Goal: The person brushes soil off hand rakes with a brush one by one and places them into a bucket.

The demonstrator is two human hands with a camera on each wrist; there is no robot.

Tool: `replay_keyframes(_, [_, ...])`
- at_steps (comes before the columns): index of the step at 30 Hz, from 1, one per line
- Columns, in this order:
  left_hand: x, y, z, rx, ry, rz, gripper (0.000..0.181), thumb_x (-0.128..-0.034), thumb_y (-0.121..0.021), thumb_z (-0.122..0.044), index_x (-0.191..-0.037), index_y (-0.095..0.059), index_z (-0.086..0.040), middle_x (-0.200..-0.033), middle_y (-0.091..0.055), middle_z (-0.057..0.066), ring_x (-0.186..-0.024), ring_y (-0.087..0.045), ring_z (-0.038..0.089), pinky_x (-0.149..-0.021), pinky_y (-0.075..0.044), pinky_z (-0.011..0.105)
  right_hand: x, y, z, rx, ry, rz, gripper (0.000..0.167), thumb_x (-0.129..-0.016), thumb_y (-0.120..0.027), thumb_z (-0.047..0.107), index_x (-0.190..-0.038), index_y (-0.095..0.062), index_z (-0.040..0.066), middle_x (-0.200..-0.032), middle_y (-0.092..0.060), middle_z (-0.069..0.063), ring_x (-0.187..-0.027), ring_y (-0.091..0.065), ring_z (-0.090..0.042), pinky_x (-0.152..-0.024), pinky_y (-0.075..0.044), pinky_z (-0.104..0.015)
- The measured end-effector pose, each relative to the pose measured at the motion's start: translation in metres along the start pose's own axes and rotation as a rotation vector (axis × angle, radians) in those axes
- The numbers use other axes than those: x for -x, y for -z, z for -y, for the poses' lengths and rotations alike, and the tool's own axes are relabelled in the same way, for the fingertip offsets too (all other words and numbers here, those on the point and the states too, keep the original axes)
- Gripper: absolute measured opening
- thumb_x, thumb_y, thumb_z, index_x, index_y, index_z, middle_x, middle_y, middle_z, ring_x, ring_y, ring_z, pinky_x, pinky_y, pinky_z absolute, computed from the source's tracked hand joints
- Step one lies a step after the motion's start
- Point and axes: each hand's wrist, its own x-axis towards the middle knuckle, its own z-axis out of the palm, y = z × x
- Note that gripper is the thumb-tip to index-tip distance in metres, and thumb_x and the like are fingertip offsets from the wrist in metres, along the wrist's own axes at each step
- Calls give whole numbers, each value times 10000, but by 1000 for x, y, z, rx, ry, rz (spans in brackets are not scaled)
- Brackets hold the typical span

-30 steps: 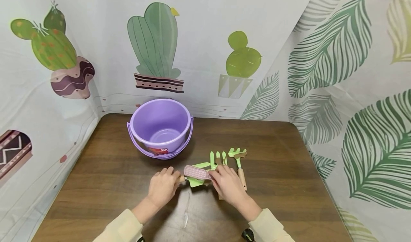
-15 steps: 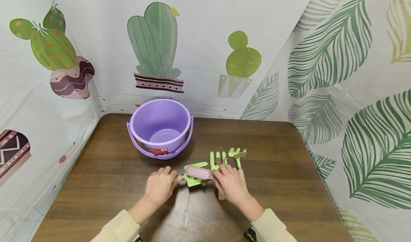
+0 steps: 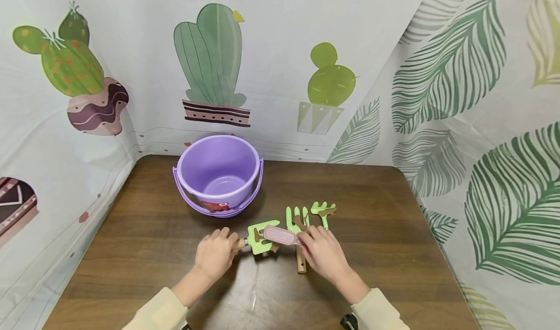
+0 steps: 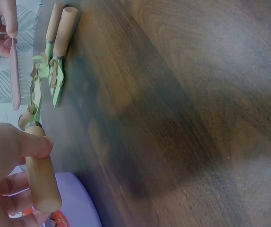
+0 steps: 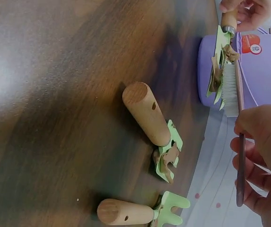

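My left hand (image 3: 216, 255) grips the wooden handle (image 4: 43, 177) of a green garden tool (image 3: 261, 236) with brown clumps on its head. Pinched in my right hand (image 3: 325, 253) is a pink brush (image 3: 280, 235), held over that tool's prongs. White bristles (image 5: 229, 90) face the green head in the right wrist view, close against the brown clumps. Beside the right hand lies a green fork (image 3: 301, 218) with brown matter on it; a small green rake (image 3: 323, 209) lies to its right, its handle hidden by the hand in the head view.
A purple bucket (image 3: 223, 204) with its handle hanging down stands at the back left of the wooden table (image 3: 376, 252). Behind the table hangs a cloth (image 3: 280, 53) printed with cacti and leaves.
Both hands have drawn slightly apart: the left with its tool a little to the left, the right with the brush to the right. More of the tool's head and brown clumps shows.
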Motion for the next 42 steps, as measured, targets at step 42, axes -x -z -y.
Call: replay_keyframes(42, [6,-2,3,15,6,-52,324,-537,-837,-222,-757,-609,-154,-697,-499,2,-642,-530,211,-496,-415,307,-1,0,6,-9,-2,14,237,-741,-706,201,-972,-670,162,-834,-556,33,-747,-502,-153,-629,-413,-292])
